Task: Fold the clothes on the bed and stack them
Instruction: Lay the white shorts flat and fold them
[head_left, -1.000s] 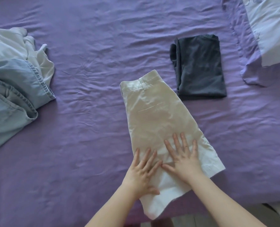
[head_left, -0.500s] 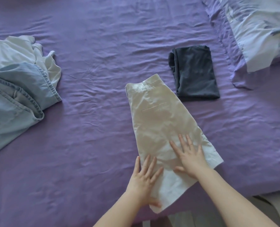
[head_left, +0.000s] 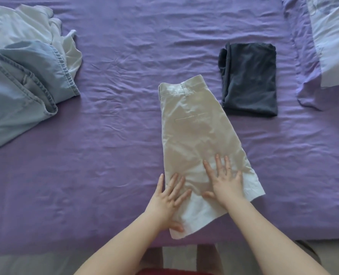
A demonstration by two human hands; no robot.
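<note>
Pressing flat on the folded beige shorts [head_left: 196, 139]: left hand [head_left: 169, 199] and right hand [head_left: 225, 183], fingers spread; no readable labels.

A purple bed sheet [head_left: 115, 135], plain and creased, fills the view. At the centre lie beige shorts [head_left: 194, 135], paler, almost white, toward their 5 o'clock hem. At 2 o'clock sits a dark charcoal folded garment [head_left: 249, 80]. At 9 o'clock lies light blue denim [head_left: 16, 92], and at 10 o'clock a white garment [head_left: 26, 26]. At 1 o'clock is a pale lilac and white pillow [head_left: 331, 36].
</note>
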